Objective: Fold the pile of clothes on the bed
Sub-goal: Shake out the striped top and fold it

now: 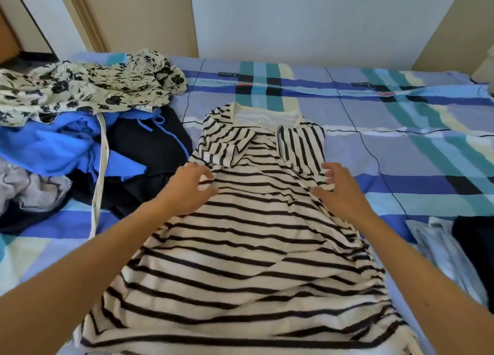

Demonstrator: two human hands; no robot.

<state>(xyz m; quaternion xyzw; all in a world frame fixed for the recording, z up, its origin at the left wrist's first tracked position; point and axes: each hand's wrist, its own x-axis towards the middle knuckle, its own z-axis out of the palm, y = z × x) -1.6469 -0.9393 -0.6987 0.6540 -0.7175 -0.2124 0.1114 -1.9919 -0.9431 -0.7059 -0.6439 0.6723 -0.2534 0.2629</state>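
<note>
now left hand (191, 187) and right hand (338, 191) pinch striped shirt (240, 248) edges (pile (66, 141) just left).

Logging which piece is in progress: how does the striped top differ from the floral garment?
The striped top lies spread out on the bed, sleeves folded in; the floral garment sits crumpled atop the pile at the left. The striped top has black stripes; the floral garment has black flowers. The left hand and right hand grip the striped top; neither touches the floral garment. Both are pale with black patterns.
</note>
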